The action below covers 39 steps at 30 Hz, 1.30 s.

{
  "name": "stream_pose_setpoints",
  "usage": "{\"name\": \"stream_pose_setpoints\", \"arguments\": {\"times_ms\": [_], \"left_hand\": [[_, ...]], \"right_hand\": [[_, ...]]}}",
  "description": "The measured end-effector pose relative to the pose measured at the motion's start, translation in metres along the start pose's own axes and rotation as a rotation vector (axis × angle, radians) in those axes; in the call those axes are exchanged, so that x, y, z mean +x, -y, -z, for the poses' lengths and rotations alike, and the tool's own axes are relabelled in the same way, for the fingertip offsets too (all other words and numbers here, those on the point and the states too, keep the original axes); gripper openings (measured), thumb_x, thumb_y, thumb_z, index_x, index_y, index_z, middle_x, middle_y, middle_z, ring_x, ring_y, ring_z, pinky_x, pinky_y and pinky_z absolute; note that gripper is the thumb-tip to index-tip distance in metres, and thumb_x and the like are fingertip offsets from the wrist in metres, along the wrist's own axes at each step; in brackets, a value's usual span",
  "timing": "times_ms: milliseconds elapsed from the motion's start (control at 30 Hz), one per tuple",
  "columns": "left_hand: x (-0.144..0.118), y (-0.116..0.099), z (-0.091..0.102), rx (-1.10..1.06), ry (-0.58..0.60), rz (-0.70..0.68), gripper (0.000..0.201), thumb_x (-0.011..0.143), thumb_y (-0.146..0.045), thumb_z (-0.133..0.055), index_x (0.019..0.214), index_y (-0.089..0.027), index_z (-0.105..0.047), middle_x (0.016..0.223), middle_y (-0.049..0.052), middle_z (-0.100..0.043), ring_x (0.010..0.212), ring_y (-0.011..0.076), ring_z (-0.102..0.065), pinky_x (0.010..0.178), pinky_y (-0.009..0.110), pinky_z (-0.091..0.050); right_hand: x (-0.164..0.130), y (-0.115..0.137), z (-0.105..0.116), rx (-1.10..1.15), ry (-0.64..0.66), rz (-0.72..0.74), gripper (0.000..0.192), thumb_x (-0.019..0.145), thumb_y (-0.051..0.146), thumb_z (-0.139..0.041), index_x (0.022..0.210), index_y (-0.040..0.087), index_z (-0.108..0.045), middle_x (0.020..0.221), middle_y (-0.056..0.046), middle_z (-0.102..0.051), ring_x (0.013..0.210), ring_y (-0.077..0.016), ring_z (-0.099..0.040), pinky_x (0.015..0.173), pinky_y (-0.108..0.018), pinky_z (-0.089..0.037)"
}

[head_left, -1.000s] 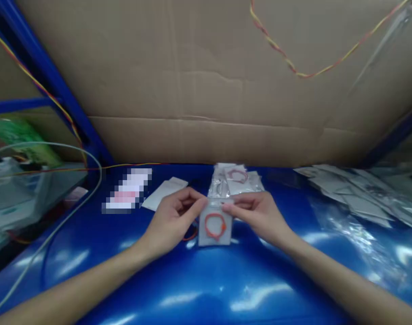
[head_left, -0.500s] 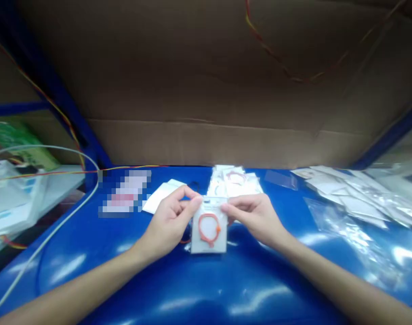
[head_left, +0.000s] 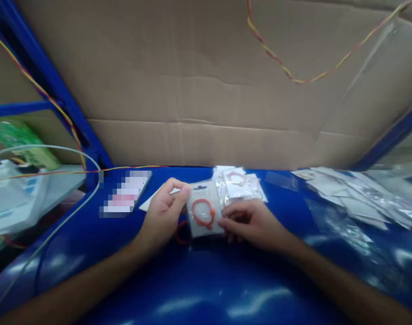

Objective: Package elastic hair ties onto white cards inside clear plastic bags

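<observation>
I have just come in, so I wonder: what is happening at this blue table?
A person is handling a small clear packet with a pale card and an orange loop. The left hand pinches it near its upper left corner; the right hand is at its lower right edge, its grip unclear. A second loop shows beside the left hand, and more packets rest behind on the blue table.

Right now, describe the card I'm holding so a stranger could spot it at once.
Find the blue table, then the pile at its back. In front, the left hand and right hand hold a card. It alone is held, and its orange loop is brighter than the dull loop atop the pile.
</observation>
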State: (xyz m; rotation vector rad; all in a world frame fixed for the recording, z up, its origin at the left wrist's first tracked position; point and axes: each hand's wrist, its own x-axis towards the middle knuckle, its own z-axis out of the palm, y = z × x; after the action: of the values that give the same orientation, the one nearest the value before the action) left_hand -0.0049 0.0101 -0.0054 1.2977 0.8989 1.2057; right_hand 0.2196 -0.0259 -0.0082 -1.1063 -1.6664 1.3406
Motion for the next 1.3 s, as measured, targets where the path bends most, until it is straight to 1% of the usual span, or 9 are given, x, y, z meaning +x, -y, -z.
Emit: {"name": "stream_pose_setpoints", "arguments": {"times_ms": [100,200,267,400,600,767,933,1100,1300], "left_hand": [[0.001,0.001,0.001,0.015,0.040,-0.037,0.029,0.096,-0.047,-0.063,0.108,-0.022,-0.056,0.097,0.004,-0.077,0.083,0.0195,-0.074,0.073,0.030,-0.058],[0.004,0.002,0.003,0.141,0.088,-0.104,0.043,0.100,-0.046,-0.055,0.134,-0.020,-0.050,0.125,0.012,-0.071,0.108,0.0237,-0.070,0.092,0.037,-0.055],[0.005,0.003,0.007,0.332,0.094,-0.149,0.040,0.099,-0.044,-0.056,0.131,-0.019,-0.054,0.121,0.011,-0.071,0.108,0.0242,-0.068,0.093,0.038,-0.052],[0.006,0.003,0.011,0.733,0.187,-0.285,0.019,0.095,-0.038,-0.061,0.100,-0.021,-0.069,0.101,0.006,-0.073,0.097,0.0237,-0.066,0.088,0.036,-0.047],[0.005,0.003,0.010,0.895,0.275,-0.402,0.015,0.093,-0.033,-0.061,0.094,-0.021,-0.069,0.090,0.005,-0.071,0.088,0.0233,-0.064,0.081,0.036,-0.048],[0.016,0.002,0.020,1.004,0.142,-0.451,0.016,0.094,-0.031,-0.056,0.096,-0.021,-0.068,0.094,0.006,-0.072,0.091,0.0247,-0.065,0.087,0.039,-0.048],[0.034,0.005,0.047,1.273,0.001,-0.392,0.034,0.091,-0.038,-0.057,0.119,-0.018,-0.062,0.110,0.012,-0.070,0.103,0.0325,-0.065,0.092,0.046,-0.048],[0.040,0.013,0.061,1.462,0.032,-0.213,0.044,0.092,-0.041,-0.053,0.128,-0.016,-0.053,0.123,0.018,-0.066,0.113,0.0386,-0.064,0.095,0.050,-0.049],[0.040,0.017,0.063,1.442,0.070,-0.189,0.039,0.091,-0.035,-0.051,0.126,-0.017,-0.053,0.123,0.018,-0.064,0.111,0.0367,-0.066,0.095,0.049,-0.050]], "right_hand": [[0.003,0.001,0.004,-0.005,-0.121,0.043,0.033,0.085,0.048,-0.076,0.087,0.015,-0.077,0.064,-0.004,-0.073,0.050,-0.0139,-0.066,0.042,-0.020,-0.046],[0.010,0.004,0.021,-0.021,-0.361,0.138,0.036,0.082,0.048,-0.077,0.092,0.014,-0.079,0.062,-0.004,-0.072,0.043,-0.0119,-0.058,0.039,-0.022,-0.042],[0.014,0.004,0.035,-0.068,-0.470,0.158,0.040,0.082,0.048,-0.077,0.100,0.012,-0.079,0.063,-0.004,-0.072,0.043,-0.0116,-0.055,0.041,-0.024,-0.043],[0.017,0.001,0.058,-0.175,-0.589,0.135,0.049,0.082,0.048,-0.075,0.112,0.010,-0.078,0.064,-0.004,-0.072,0.045,-0.0120,-0.053,0.044,-0.025,-0.043],[0.022,-0.012,0.068,-0.345,-0.627,0.107,0.060,0.080,0.051,-0.074,0.118,0.005,-0.075,0.068,-0.005,-0.072,0.053,-0.0157,-0.058,0.051,-0.028,-0.044],[0.023,-0.015,0.073,-0.557,-0.653,0.147,0.061,0.082,0.053,-0.071,0.121,0.006,-0.074,0.063,-0.002,-0.068,0.056,-0.0173,-0.058,0.056,-0.029,-0.043],[0.018,-0.009,0.097,-0.801,-0.765,0.138,0.047,0.091,0.052,-0.062,0.116,0.015,-0.076,0.060,-0.002,-0.066,0.056,-0.0196,-0.060,0.057,-0.029,-0.042],[0.013,-0.015,0.138,-1.234,-0.728,-0.123,0.037,0.097,0.044,-0.052,0.107,0.021,-0.079,0.092,-0.010,-0.079,0.084,-0.0287,-0.072,0.068,-0.033,-0.047],[0.012,-0.036,0.160,-1.322,-0.543,-0.184,0.039,0.097,0.040,-0.056,0.120,0.014,-0.074,0.121,-0.016,-0.075,0.113,-0.0317,-0.068,0.093,-0.035,-0.050]]}}
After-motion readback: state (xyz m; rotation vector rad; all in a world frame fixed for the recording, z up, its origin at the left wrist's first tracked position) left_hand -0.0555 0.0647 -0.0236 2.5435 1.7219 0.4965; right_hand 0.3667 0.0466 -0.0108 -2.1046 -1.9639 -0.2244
